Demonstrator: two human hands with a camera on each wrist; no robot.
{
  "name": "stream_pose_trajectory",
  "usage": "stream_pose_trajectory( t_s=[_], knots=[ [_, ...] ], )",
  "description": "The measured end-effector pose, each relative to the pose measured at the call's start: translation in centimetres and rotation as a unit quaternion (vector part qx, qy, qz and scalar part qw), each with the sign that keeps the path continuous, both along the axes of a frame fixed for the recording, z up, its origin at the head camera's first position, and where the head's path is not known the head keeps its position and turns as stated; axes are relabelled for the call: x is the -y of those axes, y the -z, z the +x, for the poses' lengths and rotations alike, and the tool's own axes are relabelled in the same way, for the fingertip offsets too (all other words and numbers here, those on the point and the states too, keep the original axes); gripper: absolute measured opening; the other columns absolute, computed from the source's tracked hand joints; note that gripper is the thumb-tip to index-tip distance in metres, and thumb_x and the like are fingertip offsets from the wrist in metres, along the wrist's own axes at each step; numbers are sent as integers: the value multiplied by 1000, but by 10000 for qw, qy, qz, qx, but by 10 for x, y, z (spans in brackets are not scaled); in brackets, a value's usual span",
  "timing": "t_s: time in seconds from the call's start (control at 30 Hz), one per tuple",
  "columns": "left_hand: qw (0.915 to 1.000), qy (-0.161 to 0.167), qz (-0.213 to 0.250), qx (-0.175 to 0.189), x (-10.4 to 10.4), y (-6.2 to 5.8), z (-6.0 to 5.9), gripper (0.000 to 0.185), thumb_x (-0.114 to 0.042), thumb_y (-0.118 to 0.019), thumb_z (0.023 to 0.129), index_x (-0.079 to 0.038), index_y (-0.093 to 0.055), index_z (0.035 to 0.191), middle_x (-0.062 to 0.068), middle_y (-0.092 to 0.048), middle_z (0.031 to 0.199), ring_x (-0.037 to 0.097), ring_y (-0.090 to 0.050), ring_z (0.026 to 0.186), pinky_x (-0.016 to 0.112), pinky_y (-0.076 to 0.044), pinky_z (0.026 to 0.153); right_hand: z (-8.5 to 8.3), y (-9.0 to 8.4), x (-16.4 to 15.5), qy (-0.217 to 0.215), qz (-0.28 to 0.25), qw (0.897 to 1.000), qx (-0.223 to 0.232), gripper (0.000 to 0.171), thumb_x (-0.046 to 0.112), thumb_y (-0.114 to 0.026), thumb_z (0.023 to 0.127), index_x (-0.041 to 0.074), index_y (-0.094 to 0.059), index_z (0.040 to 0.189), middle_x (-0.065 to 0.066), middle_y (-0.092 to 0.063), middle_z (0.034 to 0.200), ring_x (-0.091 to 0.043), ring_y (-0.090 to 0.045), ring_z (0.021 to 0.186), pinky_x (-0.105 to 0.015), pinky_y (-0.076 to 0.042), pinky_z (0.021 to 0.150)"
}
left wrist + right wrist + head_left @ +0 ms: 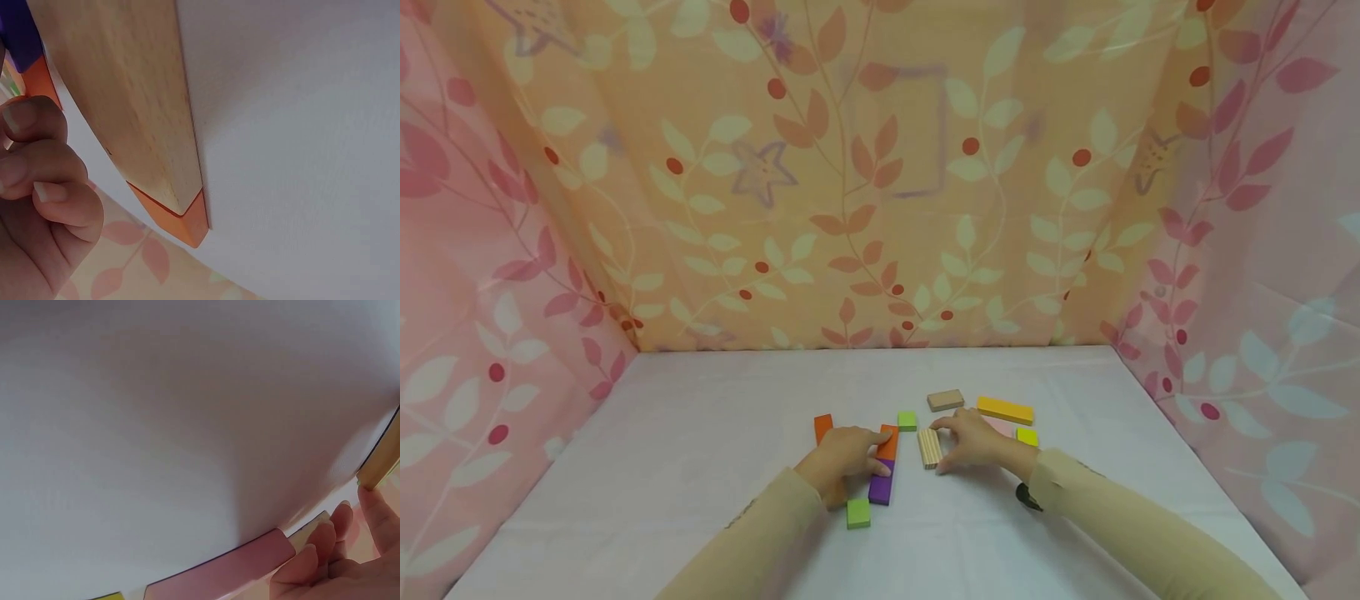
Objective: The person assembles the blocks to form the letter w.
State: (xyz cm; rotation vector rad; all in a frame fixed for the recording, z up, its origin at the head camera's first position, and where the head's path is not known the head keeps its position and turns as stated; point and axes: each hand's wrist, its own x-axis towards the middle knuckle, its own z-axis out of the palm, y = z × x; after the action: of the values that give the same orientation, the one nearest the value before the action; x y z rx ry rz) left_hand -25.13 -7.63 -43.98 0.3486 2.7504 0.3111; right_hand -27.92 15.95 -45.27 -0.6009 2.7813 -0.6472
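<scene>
Two hands work among small painted wooden blocks on a white cloth-covered surface [700, 467] walled by leaf-patterned curtains. The left hand [838, 462] lies over a flat orange wooden bar [888, 442] whose near end meets a purple wooden block [881, 487]; its index finger reaches across the orange bar's far end and its thumb rests against the purple block's side. Together those two pieces run away from the person, so their long axis points roughly straight ahead, and the fingers lie across it from the left. The left wrist view shows the other fingers curled loosely beside a plain wooden plank with an orange piece under it.

The right hand [973, 442] sits just right of a ridged natural-wood block [929, 447], fingers curved round it, thumb at its near end. That block also lies lengthwise away from the person, close to the orange bar without touching it.

Near by lie a second orange block [823, 427], two green cubes [858, 513] [907, 421], a tan block [945, 400], a yellow-orange bar [1005, 410], a pink piece [1002, 427] and a yellow-green cube [1027, 436].
</scene>
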Motion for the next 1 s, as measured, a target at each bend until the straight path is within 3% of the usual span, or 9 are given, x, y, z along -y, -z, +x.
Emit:
stream_pose_trajectory(
  t_s=[0.23, 0.7, 0.83, 1.0],
  knots=[
    [9997, 112, -192, -115, -2, -2, 2, 65, -48, -73, 80, -27, -56, 139, 3, -60, 131, 27, -52, 123, 45, -39, 104, -1, 0, 4, 229, 87, 9996, 139, 67, 30, -91, 65, 19, -64, 126, -4, -48, 90, -21, -43, 90, -35, -39, 73],
    [9990, 211, -314, -224, -1, -4, 3, 66, -50, -72, 80, -26, -56, 139, 4, -61, 130, 27, -54, 123, 43, -40, 103, -4, 2, 6, 153, 140, 9997, 91, 71, 33, -90, 66, 17, -62, 129, -2, -49, 89, -20, -43, 90, -34, -39, 74],
    [9992, 191, -307, -192, -2, -4, 2, 67, -51, -72, 79, -27, -56, 139, 4, -61, 131, 27, -53, 123, 44, -40, 103, -7, -1, 1, -5, 64, 9998, 166, 77, 34, -90, 67, 13, -58, 133, -4, -53, 94, -21, -46, 93, -38, -42, 79],
    [9989, 238, -344, -220, -2, -5, 3, 67, -51, -72, 79, -26, -56, 139, 4, -61, 130, 26, -54, 122, 43, -40, 103, -13, -12, -13, -418, -177, 9986, 253, 77, 35, -88, 71, 6, -54, 135, -12, -56, 111, -25, -51, 99, -42, -45, 85]
  ],
)
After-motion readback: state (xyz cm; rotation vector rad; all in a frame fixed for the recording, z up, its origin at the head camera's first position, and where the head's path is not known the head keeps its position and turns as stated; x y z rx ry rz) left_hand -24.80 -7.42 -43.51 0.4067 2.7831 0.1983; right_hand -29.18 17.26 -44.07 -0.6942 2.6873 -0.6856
